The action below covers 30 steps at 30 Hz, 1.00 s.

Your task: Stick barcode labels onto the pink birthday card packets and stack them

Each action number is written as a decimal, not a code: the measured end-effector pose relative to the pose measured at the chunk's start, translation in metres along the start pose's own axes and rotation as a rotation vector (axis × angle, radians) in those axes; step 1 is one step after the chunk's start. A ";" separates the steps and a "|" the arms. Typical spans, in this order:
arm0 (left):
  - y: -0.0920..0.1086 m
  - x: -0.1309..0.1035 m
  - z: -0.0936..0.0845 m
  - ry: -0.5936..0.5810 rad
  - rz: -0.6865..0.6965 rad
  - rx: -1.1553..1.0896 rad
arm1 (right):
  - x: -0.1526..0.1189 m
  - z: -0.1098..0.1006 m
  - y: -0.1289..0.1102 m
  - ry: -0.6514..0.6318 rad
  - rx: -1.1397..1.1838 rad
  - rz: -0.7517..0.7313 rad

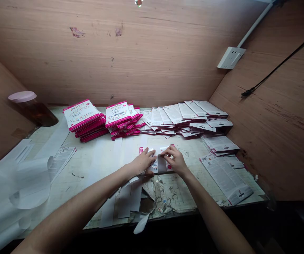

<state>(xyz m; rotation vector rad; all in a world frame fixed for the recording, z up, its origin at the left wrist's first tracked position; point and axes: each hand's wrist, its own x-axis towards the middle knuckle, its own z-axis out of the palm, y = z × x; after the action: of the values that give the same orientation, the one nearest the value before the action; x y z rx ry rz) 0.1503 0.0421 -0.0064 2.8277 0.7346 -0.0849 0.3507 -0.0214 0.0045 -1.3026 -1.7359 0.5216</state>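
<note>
A pink-and-white printed packet [170,166] lies near the table's front edge, between my two hands. My left hand [142,163] rests over its left part, fingers stretched out and apart, with the thumb low at the near edge. My right hand [175,160] is closed in a pinch on the upper end of a grey-looking paper strip [161,165]. The strip stands across the middle of the packet. Whether it is attached to the packet, I cannot tell. Several white paper strips [124,201] lie beneath my left forearm.
Two stacks of pink packets [84,114] stand at the back left. Many white-backed packets [173,114] overlap at the back right, with more packets [226,178] along the right side. A lidded jar [43,113] and crumpled white sheets [32,183] are left. The front edge [165,208] is torn.
</note>
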 end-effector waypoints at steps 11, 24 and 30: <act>0.001 -0.003 -0.001 0.020 0.026 -0.032 | 0.022 0.029 0.052 -0.055 -0.101 0.128; 0.000 -0.002 -0.001 0.012 0.038 -0.034 | 0.023 0.036 0.055 0.003 -0.113 0.150; -0.001 -0.002 0.000 0.029 0.019 -0.046 | 0.016 0.027 0.019 0.112 -0.104 0.114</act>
<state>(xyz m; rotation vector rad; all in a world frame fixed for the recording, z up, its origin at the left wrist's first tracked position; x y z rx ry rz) 0.1477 0.0420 -0.0062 2.7977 0.7063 -0.0232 0.3372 0.0046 -0.0176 -1.4827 -1.6222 0.4185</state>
